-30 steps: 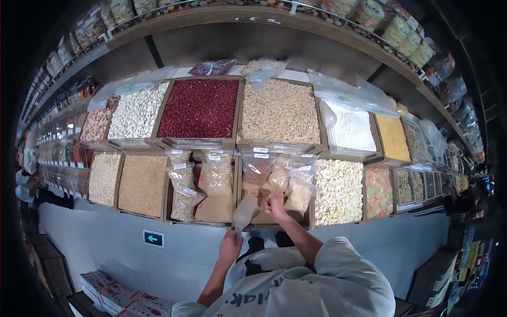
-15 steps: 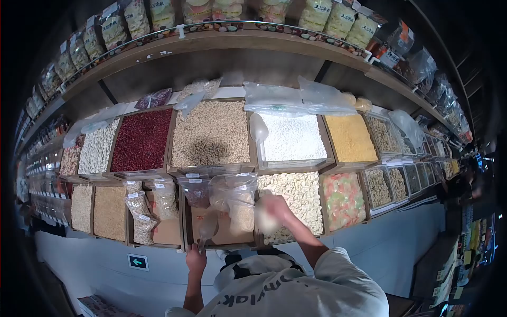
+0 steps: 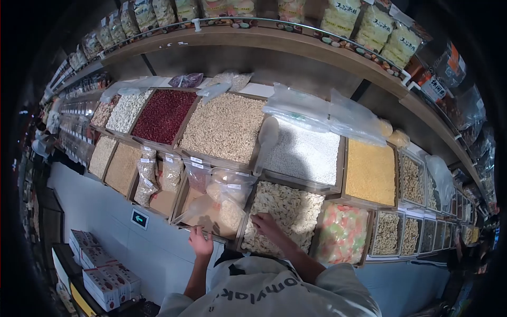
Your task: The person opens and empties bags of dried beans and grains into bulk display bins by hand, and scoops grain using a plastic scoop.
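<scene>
My left hand [image 3: 200, 241] is at the front edge of a wooden bin [image 3: 182, 198], fingers apart and holding nothing. Just beyond it a clear plastic scoop [image 3: 195, 209] lies on the bin's cardboard base. Labelled clear bags share that bin, among them a bag of pale grains [image 3: 231, 215]. Over the left part of a bin of pale dried slices [image 3: 288, 211] hovers my right hand [image 3: 268, 225], its fingers curled in. Whether anything sits inside those fingers is hidden.
Behind stand bins of red beans [image 3: 163, 116], beige beans [image 3: 224, 127], white pearls [image 3: 309, 153] with a scoop [image 3: 268, 134], and yellow grain [image 3: 371, 171]. Wrapped pastel pieces [image 3: 342, 230] are at right. A shelf [image 3: 296, 39] overhangs. Boxes [image 3: 108, 282] stand lower left.
My left hand has let go of the scoop, which now rests in the bin. A blurred whitish shape by my right hand no longer shows. The view has turned and tilted.
</scene>
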The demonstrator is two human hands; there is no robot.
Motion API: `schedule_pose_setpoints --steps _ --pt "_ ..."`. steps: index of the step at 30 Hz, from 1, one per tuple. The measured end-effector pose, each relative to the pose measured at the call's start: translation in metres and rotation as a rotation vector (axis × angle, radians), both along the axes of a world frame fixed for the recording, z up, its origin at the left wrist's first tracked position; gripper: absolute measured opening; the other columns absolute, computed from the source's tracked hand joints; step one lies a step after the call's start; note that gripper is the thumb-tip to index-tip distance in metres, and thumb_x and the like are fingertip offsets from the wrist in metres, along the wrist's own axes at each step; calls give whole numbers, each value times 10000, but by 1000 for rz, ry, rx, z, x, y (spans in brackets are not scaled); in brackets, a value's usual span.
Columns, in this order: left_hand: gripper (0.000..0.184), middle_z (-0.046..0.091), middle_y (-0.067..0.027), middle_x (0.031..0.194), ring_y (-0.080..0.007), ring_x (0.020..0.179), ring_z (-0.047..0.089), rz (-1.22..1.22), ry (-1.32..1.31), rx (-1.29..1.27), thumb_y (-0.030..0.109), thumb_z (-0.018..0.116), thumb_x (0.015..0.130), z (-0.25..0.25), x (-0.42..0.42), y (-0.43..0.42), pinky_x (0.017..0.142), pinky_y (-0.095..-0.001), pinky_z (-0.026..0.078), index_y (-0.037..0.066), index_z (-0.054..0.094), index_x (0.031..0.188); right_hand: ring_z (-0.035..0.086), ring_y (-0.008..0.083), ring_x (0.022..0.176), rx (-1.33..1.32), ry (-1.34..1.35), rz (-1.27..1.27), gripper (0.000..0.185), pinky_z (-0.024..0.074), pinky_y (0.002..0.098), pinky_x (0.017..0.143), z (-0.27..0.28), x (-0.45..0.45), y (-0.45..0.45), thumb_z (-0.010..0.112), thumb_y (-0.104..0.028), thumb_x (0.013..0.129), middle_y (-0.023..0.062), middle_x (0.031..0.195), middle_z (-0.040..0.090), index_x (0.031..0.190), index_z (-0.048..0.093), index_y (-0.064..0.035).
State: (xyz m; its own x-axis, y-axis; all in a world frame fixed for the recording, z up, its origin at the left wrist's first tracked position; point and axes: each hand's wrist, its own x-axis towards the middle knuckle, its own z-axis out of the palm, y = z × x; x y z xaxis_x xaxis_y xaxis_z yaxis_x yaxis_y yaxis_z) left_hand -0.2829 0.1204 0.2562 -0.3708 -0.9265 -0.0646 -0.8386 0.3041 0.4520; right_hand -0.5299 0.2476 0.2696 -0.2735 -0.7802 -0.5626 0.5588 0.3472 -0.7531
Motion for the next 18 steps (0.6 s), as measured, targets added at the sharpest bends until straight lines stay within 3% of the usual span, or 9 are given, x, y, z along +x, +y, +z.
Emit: schedule_pose_setpoints --steps 4,6,8,10,11,14,15,16,18 --pt "373 517 -141 1189 -346 1170 467 33 71 73 159 678 778 1 -3 20 963 -491 326 92 549 1121 396 41 453 -120 55 143 280 323 234 405 13 20 -48 644 -242 900 -48 548 444 728 574 -33" --pt "331 534 -131 1163 -342 1171 471 59 92 64 164 679 789 0 4 21 944 -487 341 96 564 1091 417 40 487 -150 232 365 252 329 232 422 8 34 -66 643 -230 899 -42 595 488 739 585 -45" --pt "274 559 -110 1117 -316 1126 508 88 103 63 163 674 800 -6 15 17 933 -484 355 90 586 1049 452 71 498 -223 341 425 323 354 281 436 -9 48 -79 651 -252 894 8 556 482 685 559 -24" --pt "277 568 -113 1122 -310 1126 514 122 112 118 170 670 802 -6 27 8 942 -475 349 88 589 1053 469 102 493 -316 777 460 366 375 319 464 -21 65 -92 666 -273 881 86 531 456 688 536 10" --pt "280 576 -116 1126 -305 1127 520 142 123 178 178 666 804 -7 33 3 952 -465 343 85 591 1057 518 180 497 -324 872 436 381 402 369 505 -27 72 -94 678 -292 865 162 570 488 722 525 26" --pt "226 595 -115 1066 -316 1014 576 135 168 138 164 659 806 -13 48 -19 886 -445 405 74 609 1008 586 258 565 -269 872 334 355 433 398 542 -30 89 -107 682 -265 850 185 639 557 716 525 24" --pt "226 595 -115 1066 -316 1014 576 127 171 147 164 659 806 -17 51 -31 886 -445 405 74 609 1008 621 315 652 -325 937 303 280 455 416 579 -44 92 -113 667 -214 847 188 702 597 756 534 15" --pt "197 601 -121 1025 -320 952 591 73 257 111 146 654 807 -20 55 -46 829 -431 440 60 614 980 621 315 652 -310 940 297 280 455 416 579 -60 95 -120 667 -214 847 188 702 597 756 534 15" --pt "169 608 -127 983 -324 890 607 2 349 90 128 650 807 -17 55 -79 772 -416 474 46 619 952 638 312 693 -57 934 349 207 470 415 601 -87 101 -140 646 -169 845 172 734 618 825 548 13"
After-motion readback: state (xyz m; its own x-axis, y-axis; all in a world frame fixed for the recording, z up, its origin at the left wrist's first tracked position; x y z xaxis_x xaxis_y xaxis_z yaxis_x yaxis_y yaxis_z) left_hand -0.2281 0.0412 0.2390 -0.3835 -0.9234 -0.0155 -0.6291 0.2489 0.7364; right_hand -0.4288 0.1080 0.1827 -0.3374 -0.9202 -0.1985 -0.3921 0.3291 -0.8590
